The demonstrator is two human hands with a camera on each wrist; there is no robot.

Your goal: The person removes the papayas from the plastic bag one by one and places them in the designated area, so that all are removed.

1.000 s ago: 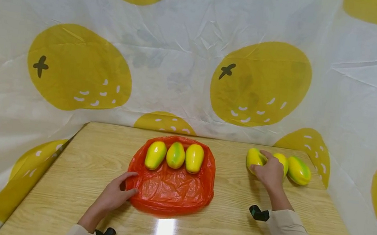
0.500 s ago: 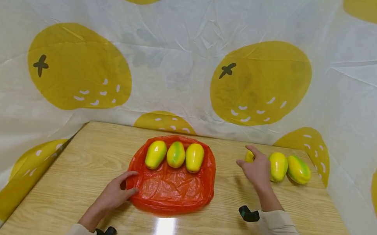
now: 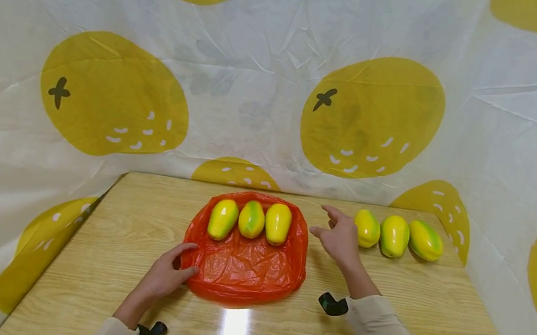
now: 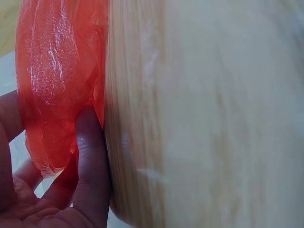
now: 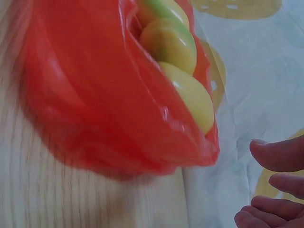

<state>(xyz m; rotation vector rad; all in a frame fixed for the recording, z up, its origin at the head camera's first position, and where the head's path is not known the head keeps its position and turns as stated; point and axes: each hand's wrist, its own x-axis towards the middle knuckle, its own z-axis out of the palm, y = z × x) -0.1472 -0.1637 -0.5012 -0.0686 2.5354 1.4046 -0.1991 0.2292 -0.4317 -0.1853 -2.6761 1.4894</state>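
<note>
A red plastic bag (image 3: 246, 268), its rim spread wide, sits on the table. Inside, along its far side, lie three yellow-green papayas (image 3: 251, 219) in a row. My left hand (image 3: 166, 275) holds the bag's left edge, and the left wrist view shows the fingers (image 4: 90, 156) round the red plastic. Just right of the bag, my right hand (image 3: 340, 240) is above the table with nothing in it, thumb and fingers apart. To its right stands a second row of three papayas (image 3: 394, 236); the hand is close to the leftmost papaya (image 3: 367, 228).
The wooden table (image 3: 131, 223) reaches back to a white curtain (image 3: 247, 98) printed with big yellow fruits. Curtain also hangs along the left and right sides. A bright light reflection (image 3: 234, 334) shows near the table's front.
My right hand has let go of the leftmost papaya in the right row and moved left towards the bag. That papaya stays beside the others. My left hand has kept its place.
</note>
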